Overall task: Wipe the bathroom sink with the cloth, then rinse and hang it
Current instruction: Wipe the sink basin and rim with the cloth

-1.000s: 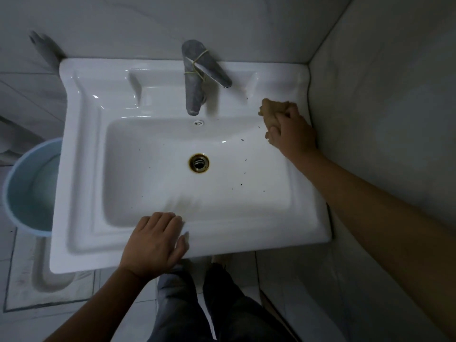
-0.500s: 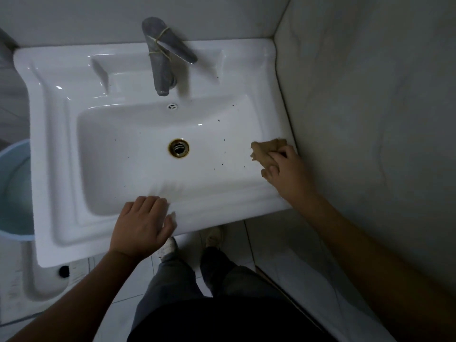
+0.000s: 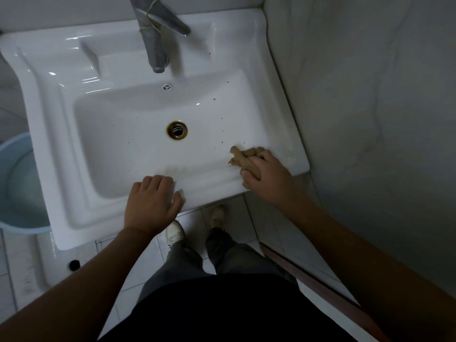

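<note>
Seen from above: white sink (image 3: 64, 134) set into a corner, grey wall (image 3: 370, 95) along its right edge. Right hand (image 3: 265, 176) at the near right corner of the sink, on the rim where it rolls into the basin. Fingers (image 3: 251, 161) curled tight around a bunched tan cloth (image 3: 243, 157), pressing it against the porcelain. Most of the cloth tucked under the fingers and palm; a twisted end poking out to the left, past the fingertips, onto the basin's slope. Left hand (image 3: 150, 203) flat on the front rim, palm down, fingers spread narrowly and empty, tips reaching over the inner edge, thumb out to the right. Well apart from the cloth.

Small dark specks (image 3: 221, 130) scattered over the basin floor, mostly between the brass-ringed drain (image 3: 177, 129) and the cloth. Overflow hole (image 3: 167, 86) on the back wall of the basin. Grey faucet (image 3: 155, 40) at the back, string wound round its lever. Pale blue bucket (image 3: 14, 183) on the floor to the left of the sink. Below the front rim, tiled floor (image 3: 249, 225), two pale shoes (image 3: 175, 232) and grey trouser legs.
</note>
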